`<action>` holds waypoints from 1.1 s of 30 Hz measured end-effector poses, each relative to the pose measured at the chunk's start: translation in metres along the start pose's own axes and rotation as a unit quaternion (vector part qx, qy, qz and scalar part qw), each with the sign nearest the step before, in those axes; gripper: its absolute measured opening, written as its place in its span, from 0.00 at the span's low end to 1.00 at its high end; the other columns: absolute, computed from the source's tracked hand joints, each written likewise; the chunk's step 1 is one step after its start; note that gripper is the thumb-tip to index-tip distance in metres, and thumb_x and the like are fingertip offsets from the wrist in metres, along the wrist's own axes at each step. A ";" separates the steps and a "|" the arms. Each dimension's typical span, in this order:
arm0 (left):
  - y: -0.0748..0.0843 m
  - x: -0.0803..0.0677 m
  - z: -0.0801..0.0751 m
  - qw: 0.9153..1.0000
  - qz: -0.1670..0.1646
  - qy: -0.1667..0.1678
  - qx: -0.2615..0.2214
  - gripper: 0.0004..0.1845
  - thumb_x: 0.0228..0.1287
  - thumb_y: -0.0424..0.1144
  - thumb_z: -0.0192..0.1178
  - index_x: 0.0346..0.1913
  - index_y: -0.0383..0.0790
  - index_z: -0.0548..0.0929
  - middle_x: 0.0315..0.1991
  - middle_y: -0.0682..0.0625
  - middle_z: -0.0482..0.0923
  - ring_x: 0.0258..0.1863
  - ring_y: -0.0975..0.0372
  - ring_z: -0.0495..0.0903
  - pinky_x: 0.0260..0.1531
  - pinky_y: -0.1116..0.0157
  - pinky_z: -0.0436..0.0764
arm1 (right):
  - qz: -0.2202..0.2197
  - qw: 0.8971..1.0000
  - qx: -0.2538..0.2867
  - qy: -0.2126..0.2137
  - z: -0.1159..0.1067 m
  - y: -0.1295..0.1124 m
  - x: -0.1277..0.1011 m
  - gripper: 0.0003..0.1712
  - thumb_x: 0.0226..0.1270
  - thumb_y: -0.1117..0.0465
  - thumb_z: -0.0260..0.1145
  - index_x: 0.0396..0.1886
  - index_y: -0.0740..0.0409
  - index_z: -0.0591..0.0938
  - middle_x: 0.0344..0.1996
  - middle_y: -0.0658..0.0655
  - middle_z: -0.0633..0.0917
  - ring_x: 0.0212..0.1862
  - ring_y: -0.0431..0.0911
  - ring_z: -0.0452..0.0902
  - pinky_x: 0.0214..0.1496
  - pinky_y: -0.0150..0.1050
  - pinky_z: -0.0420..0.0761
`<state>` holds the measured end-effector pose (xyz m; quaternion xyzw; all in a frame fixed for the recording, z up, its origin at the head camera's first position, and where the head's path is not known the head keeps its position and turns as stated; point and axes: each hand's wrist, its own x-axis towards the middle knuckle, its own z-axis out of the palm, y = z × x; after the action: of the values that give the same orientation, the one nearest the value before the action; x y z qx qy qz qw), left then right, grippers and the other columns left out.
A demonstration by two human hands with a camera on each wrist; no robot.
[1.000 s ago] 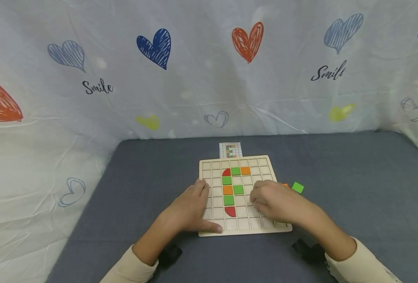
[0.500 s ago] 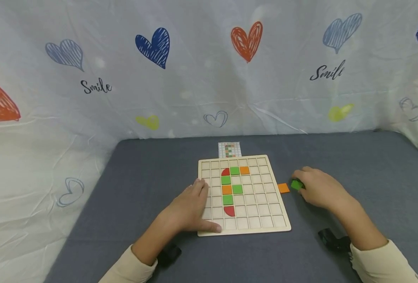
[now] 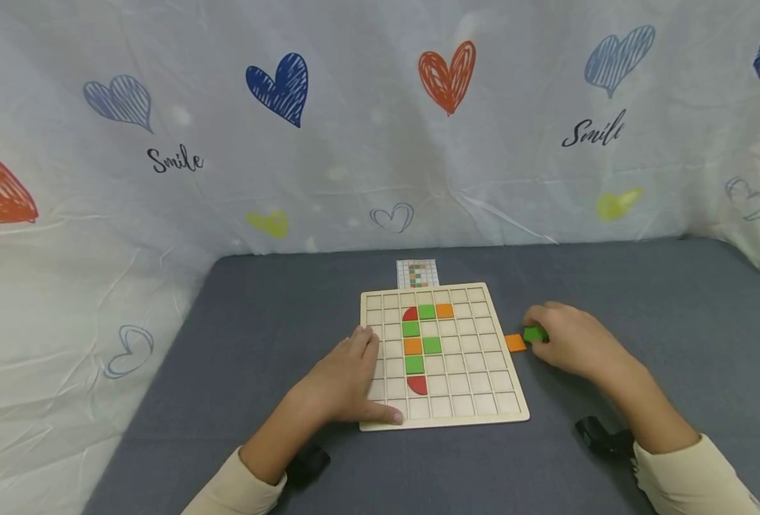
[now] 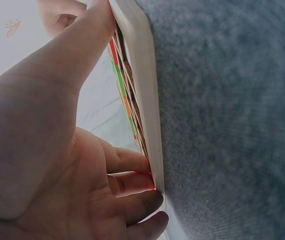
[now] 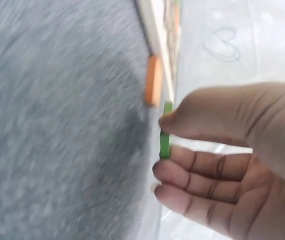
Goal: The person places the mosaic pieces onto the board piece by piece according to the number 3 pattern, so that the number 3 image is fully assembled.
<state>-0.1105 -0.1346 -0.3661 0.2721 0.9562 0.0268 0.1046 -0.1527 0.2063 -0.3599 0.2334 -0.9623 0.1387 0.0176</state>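
Note:
A wooden grid board (image 3: 476,397) lies on the grey table, with green, orange and red tiles (image 3: 415,346) set in its middle columns. My left hand (image 3: 347,379) rests flat on the board's left edge (image 4: 145,75), thumb along the front edge. Just right of the board, my right hand (image 3: 563,340) pinches a green square tile (image 3: 535,334) (image 5: 165,131) between thumb and fingers, lifted off the table. An orange square tile (image 3: 515,342) (image 5: 153,80) lies on the table between that hand and the board.
A small pattern card (image 3: 417,272) lies behind the board. A white cloth with heart prints (image 3: 380,121) hangs behind and at both sides of the grey table (image 3: 675,322).
My right hand left the board, moved right to the loose tiles and picked up the green one; it has since shifted slightly back toward the board. The left hand stayed still.

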 end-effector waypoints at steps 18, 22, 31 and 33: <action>0.000 -0.001 -0.001 1.000 0.006 0.014 -0.002 0.65 0.36 0.77 0.53 0.67 0.27 0.51 0.66 0.37 0.49 0.65 0.50 0.52 0.60 0.59 0.58 | -0.078 0.996 0.040 0.009 0.013 -0.052 -0.001 0.11 0.46 0.68 0.63 0.32 0.53 0.81 0.28 0.45 0.75 0.28 0.38 0.67 0.31 0.34 0.71; 0.000 -0.001 -0.001 1.000 0.003 0.013 -0.007 0.65 0.36 0.77 0.53 0.67 0.28 0.51 0.66 0.37 0.49 0.65 0.50 0.52 0.60 0.58 0.58 | -0.112 0.993 0.040 0.017 0.017 -0.068 -0.001 0.10 0.46 0.67 0.64 0.32 0.52 0.82 0.29 0.44 0.76 0.30 0.37 0.68 0.32 0.34 0.72; 0.000 0.000 -0.001 1.000 -0.003 0.011 -0.010 0.65 0.35 0.78 0.52 0.67 0.28 0.52 0.66 0.38 0.49 0.64 0.50 0.53 0.59 0.58 0.60 | -0.167 0.985 0.045 0.026 0.026 -0.096 0.000 0.12 0.45 0.68 0.64 0.32 0.51 0.82 0.29 0.44 0.75 0.33 0.37 0.68 0.34 0.32 0.72; 0.000 0.000 -0.001 1.000 -0.003 0.009 -0.010 0.66 0.34 0.78 0.52 0.67 0.28 0.52 0.66 0.38 0.49 0.64 0.49 0.53 0.58 0.57 0.61 | -0.179 0.983 0.036 0.027 0.029 -0.100 0.002 0.13 0.44 0.69 0.64 0.31 0.50 0.82 0.27 0.43 0.74 0.31 0.37 0.67 0.33 0.31 0.71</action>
<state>-0.1102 -0.1345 -0.3654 0.2674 0.9578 0.0388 0.0984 -0.1086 0.1119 -0.3614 0.3988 -0.8984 0.1742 0.0596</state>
